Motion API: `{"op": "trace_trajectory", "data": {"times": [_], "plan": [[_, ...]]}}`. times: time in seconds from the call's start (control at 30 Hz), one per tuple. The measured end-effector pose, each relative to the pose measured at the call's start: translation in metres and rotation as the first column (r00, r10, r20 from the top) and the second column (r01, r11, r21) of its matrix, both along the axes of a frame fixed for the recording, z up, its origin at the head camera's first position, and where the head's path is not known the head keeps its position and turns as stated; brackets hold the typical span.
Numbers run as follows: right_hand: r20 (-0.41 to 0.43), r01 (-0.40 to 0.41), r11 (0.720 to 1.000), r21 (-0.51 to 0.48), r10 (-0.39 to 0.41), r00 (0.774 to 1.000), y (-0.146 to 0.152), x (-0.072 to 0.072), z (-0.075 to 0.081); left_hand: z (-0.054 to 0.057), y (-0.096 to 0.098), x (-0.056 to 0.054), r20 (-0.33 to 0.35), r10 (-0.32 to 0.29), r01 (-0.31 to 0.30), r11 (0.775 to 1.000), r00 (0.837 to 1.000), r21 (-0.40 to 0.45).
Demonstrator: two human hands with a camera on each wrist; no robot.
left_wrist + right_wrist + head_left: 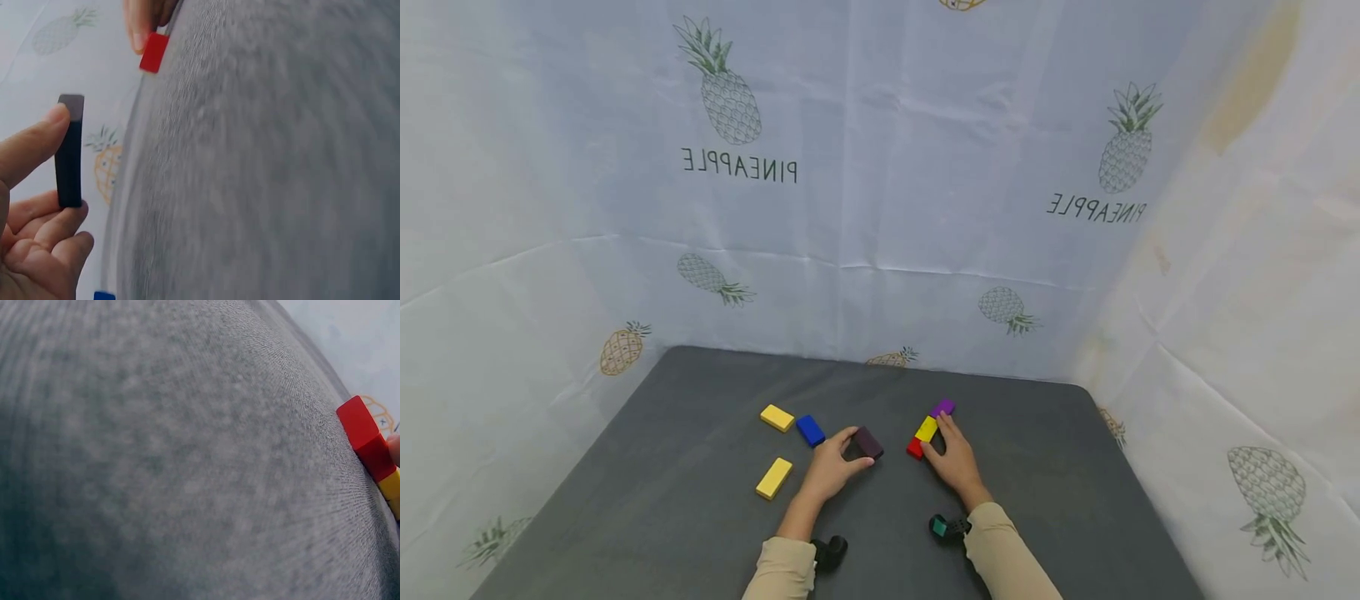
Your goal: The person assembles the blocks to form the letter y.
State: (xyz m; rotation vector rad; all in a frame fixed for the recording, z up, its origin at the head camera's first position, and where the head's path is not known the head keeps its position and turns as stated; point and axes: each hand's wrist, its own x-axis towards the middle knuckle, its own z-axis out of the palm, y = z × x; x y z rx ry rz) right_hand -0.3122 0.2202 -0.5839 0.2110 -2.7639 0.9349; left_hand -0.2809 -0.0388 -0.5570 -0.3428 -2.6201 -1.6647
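My left hand [829, 472] pinches a dark rectangular block [868, 443] by its ends, thumb at one end and fingers at the other. The left wrist view shows this dark block [70, 153] held up off the table. To its right, a red block [914, 448], a yellow block [927, 429] and a purple block [943, 407] lie end to end in a slanting row. My right hand [956, 462] rests at this row, its thumb touching near the red block [365, 437] and its fingers reaching to the purple end.
Left of the left hand lie a blue block [810, 431] and two light yellow blocks, one farther back [777, 417] and one nearer [773, 478]. The dark grey table [700, 433] meets a pineapple-print curtain [880, 308] at the back and sides.
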Motion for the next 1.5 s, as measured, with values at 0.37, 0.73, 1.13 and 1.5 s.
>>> {"op": "trace_trajectory", "data": {"times": [0.37, 0.73, 1.13, 1.5], "plan": [[-0.004, -0.005, 1.000, 0.002, 0.005, 1.000, 0.000, -0.001, 0.001, -0.002, 0.018, -0.012, -0.051, 0.078, -0.079, 0.997, 0.996, -0.019], [-0.002, 0.008, 1.000, 0.015, -0.008, 1.000, -0.001, 0.001, 0.000, -0.003, 0.040, -0.022, -0.085, 0.104, -0.111, 0.991, 0.991, -0.080], [-0.038, 0.008, 1.000, 0.012, -0.008, 0.999, -0.002, 0.001, 0.000, -0.005, 0.061, -0.030, -0.079, 0.148, -0.157, 0.979, 0.986, -0.129], [-0.059, 0.012, 1.000, 0.027, -0.010, 0.998, -0.003, 0.001, -0.001, -0.002, 0.074, -0.031, -0.061, 0.173, -0.180, 0.976, 0.983, -0.125]]}}
